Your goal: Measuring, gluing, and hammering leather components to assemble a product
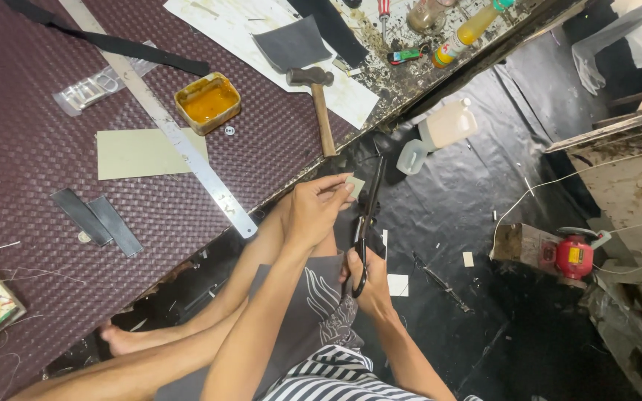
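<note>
- Card scrap (pixel 355 185), small and pale: pinched at fingertips of left hand (pixel 313 212), held in the air just off the near edge of the worktop (pixel 31 141), above the knees.
- Scissors (pixel 365 223), black, long-bladed: right hand (pixel 368 286) closed through the loop handles, blades only slightly parted, tips pointing far, running right beside the scrap.
- Step, as a judgement: trimming the scrap, mid-cut or lining up for one.
- Next move likely calls for: scrap fed square into the blade throat, left fingertips kept off the cut line, steady closing stroke.
- Edges: worktop edge runs diagonally just left of both hands; hammer (pixel 319 104) handle reaches close to that edge, steel ruler (pixel 180 141) end pokes out near it.
- Glue tin (pixel 207 102) open, well apart to the left, no conflict.
- Open room: black floor sheet (pixel 484 186) to the right mostly free; white jug (pixel 447 124) and small cup far of the blade tips, offcuts scattered near the right hand, red grinder (pixel 574 256) well right.
</note>
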